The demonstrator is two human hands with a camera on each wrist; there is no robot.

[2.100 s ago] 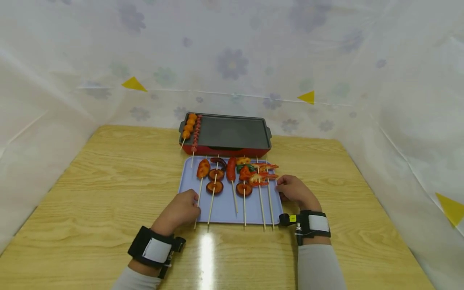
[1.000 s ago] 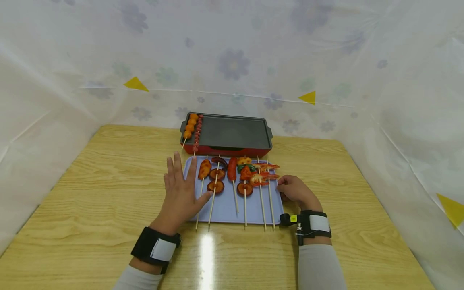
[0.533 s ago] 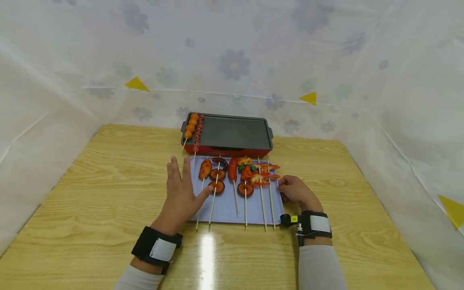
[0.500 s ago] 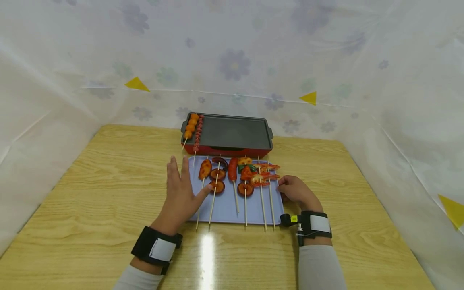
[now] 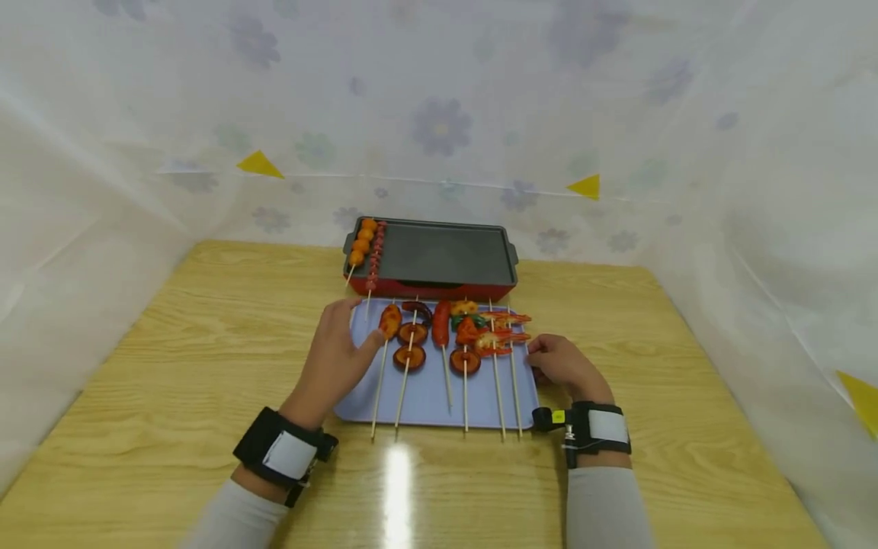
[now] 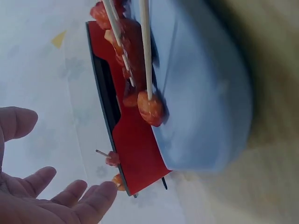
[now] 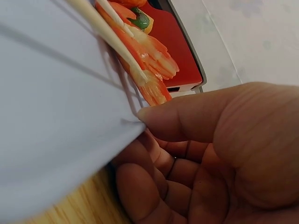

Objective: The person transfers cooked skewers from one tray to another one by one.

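Note:
A pale lilac tray [image 5: 428,396] lies on the table with several food skewers on it. From the left come a skewer with a wing-shaped piece [image 5: 391,321], a mushroom skewer [image 5: 409,358], a sausage skewer [image 5: 441,324], a mixed skewer [image 5: 465,362] and shrimp skewers [image 5: 494,343]. My left hand [image 5: 332,358] hovers over the tray's left side, its thumb near the wing-shaped piece. In the left wrist view, nothing sits between its parted fingers [image 6: 100,198]. At the right edge, my right hand [image 7: 196,154] pinches the tray's rim between thumb and fingers.
Right behind the tray stands a red grill with a dark plate [image 5: 446,252]. On its left end lie an orange ball skewer [image 5: 360,244] and a thin red-piece skewer [image 5: 374,255], sticks overhanging the front. Patterned sheeting [image 5: 439,130] surrounds the wooden table [image 5: 206,366].
My left hand left the tray's front-left area, spread its fingers over the left side, then drew them closer together and shifted slightly left. My right hand stays on the rim; the skewers have not moved.

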